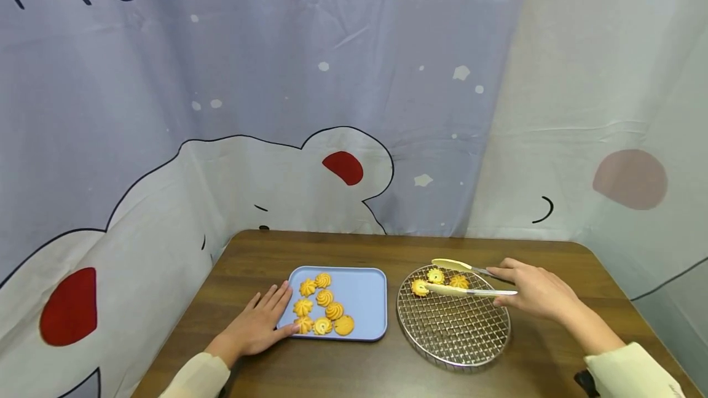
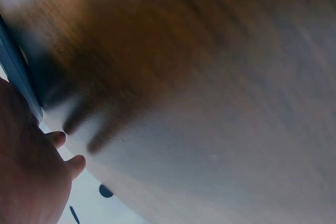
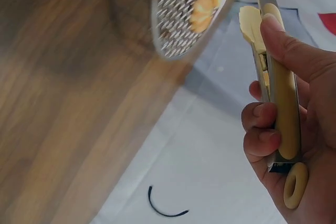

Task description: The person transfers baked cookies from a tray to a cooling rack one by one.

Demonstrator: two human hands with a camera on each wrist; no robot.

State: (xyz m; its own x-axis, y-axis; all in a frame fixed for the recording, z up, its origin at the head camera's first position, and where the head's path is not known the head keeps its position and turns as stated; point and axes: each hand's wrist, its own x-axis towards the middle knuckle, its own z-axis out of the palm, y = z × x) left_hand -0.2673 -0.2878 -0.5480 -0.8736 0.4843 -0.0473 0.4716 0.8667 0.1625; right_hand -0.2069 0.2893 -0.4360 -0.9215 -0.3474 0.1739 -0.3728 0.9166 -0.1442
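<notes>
My right hand (image 1: 536, 290) grips a pair of kitchen tongs (image 3: 286, 108) with cream tips and handle pads and a ring at the end. In the head view the two tong tips stand apart over the back of a round wire rack (image 1: 456, 336). Three golden piped cookies (image 1: 420, 288) lie there, near or between the tips. My left hand (image 1: 257, 323) rests with fingers extended along the left edge of a light blue tray (image 1: 367, 300), thumb at its front corner. Several cookies (image 1: 334, 310) lie on the tray's left half.
Tray and rack sit side by side on a brown wooden table (image 1: 332, 370), a narrow gap between them. A printed curtain (image 1: 276, 78) hangs behind the table's back edge. A thin dark cord (image 1: 669, 279) runs along the curtain at right.
</notes>
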